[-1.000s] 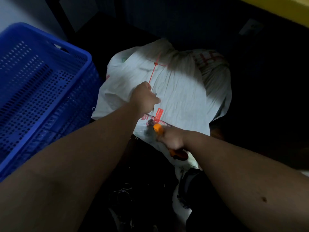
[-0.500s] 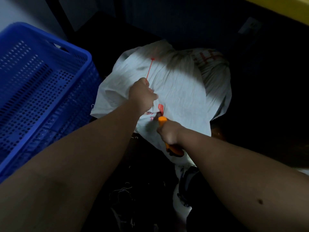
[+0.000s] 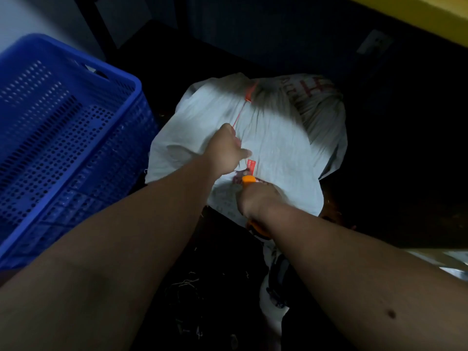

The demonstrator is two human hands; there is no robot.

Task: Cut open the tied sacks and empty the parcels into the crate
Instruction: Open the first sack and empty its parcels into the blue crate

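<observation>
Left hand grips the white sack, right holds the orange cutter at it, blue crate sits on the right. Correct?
Not quite: the head view shows the blue crate on the person's left, not the right. The rest holds: left hand grips the white sack, right hand holds the orange cutter at it.

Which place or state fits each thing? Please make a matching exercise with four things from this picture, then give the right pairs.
Things:
1. blue crate
2. red tie
3. orange cutter
4. white sack

Places or states:
A. gripped by the right hand
B. stands at the left
C. gathered fabric gripped by the left hand
D. cinched round the sack's neck

Pairs: 1-B, 2-D, 3-A, 4-C
</observation>
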